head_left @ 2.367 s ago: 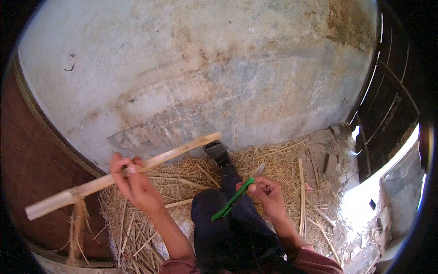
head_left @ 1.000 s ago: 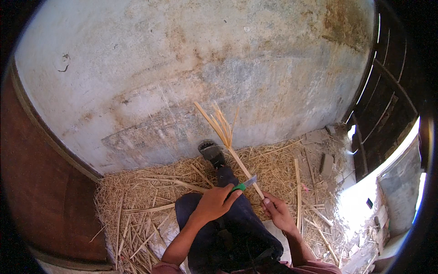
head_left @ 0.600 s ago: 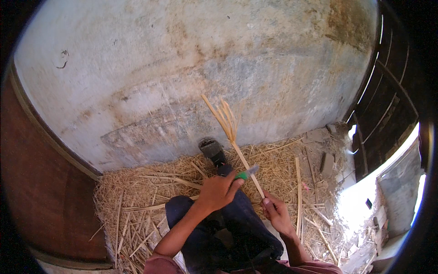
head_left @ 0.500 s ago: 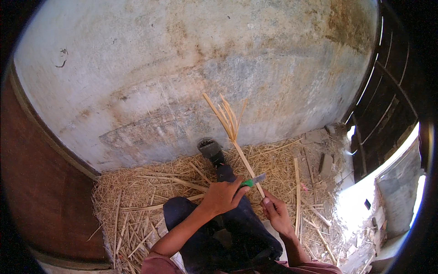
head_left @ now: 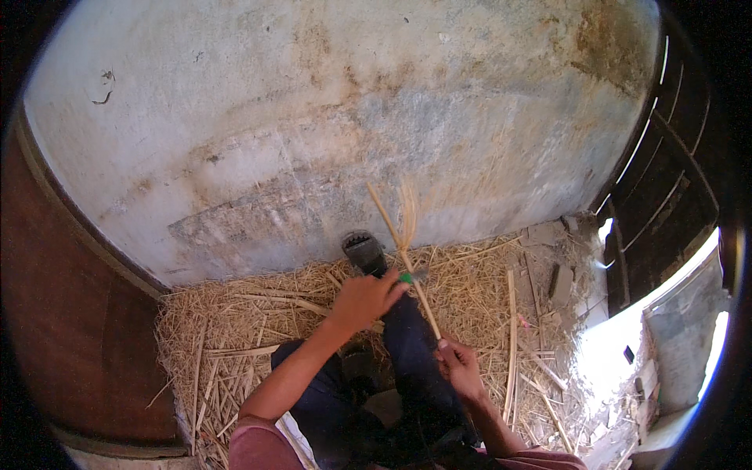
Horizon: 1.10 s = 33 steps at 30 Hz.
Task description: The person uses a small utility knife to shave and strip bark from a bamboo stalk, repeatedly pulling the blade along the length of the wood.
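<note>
My left hand [head_left: 366, 302] is closed round the green handle of a small knife [head_left: 406, 278]. Its blade lies across a long pale bamboo strip [head_left: 426, 308], just below where the strip splits. Several thin slivers [head_left: 408, 211] fan out from the far end, and one thicker piece leans off to the left. Gripping the near end of the strip is my right hand [head_left: 460, 368], thumb on top. The strip slants up and away over my right leg. Part of the knife is hidden by the fingers of my left hand.
Shavings and loose strips [head_left: 235, 376] cover the floor around my legs. My shoe [head_left: 363, 249] rests near the stained wall [head_left: 313, 141] ahead. A brown panel [head_left: 78, 329] stands at the left; a dark slatted panel [head_left: 658, 188] and a brick [head_left: 561, 283] are at the right.
My left hand and the knife have moved up the strip, away from me and to the left. My right hand has shifted slightly left with the strip; its slivers are blurred.
</note>
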### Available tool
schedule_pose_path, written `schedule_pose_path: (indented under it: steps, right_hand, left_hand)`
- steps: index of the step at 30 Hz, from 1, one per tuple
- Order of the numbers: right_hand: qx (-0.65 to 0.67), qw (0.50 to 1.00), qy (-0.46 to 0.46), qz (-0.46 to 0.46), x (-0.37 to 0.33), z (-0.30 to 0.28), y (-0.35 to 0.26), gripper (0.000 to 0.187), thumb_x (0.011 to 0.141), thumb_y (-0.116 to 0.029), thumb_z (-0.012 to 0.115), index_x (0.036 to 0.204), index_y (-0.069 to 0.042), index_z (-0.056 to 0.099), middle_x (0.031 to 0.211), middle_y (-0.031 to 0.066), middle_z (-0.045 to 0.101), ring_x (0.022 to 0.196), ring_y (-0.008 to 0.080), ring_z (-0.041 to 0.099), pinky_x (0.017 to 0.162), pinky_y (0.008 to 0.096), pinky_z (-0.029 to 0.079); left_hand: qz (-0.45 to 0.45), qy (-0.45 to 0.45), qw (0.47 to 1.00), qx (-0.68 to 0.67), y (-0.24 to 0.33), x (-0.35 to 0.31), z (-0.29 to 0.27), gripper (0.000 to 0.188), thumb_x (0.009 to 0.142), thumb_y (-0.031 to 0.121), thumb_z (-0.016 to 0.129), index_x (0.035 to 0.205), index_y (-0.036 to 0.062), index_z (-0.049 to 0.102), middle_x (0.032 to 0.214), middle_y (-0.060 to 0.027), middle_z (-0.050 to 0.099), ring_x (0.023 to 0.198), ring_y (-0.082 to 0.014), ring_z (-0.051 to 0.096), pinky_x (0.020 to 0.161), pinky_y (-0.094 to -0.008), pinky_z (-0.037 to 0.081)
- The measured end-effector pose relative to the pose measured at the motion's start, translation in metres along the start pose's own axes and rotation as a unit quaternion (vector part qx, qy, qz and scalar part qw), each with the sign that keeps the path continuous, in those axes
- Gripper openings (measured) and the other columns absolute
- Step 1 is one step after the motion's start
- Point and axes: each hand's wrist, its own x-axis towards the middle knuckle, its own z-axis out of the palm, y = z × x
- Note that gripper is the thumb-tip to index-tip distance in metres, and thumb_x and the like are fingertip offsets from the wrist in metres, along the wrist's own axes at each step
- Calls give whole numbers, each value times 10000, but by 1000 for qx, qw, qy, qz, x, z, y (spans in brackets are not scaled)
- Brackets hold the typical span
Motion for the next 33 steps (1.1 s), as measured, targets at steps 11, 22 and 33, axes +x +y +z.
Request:
schedule_pose_path:
  steps: [11,22,33]
  right_hand:
    - [58,997,-40,26,50,16,31,342,1134,-290,528,1324,-42,666,758,-39,508,601,52,394,546,247,349]
    - [-38,997,20,-61,48,25,33,339,1111,-264,547,1323,-39,687,712,-66,472,571,45,414,521,238,326]
    - [-12,999,16,-38,44,26,29,299,1111,-228,547,1286,-37,697,700,-76,450,568,41,409,513,243,311]
  left_hand:
    - [107,-57,991,53,-17,-25,39,482,1098,474,504,1201,19,625,594,-123,629,481,-330,633,445,-463,518]
    - [78,-27,997,9,-60,3,31,436,1083,469,544,1169,46,601,617,-136,644,492,-343,641,439,-467,501]
    - [-63,-14,997,38,-45,-6,22,466,1091,475,530,1183,24,603,603,-141,632,523,-349,663,466,-470,515]
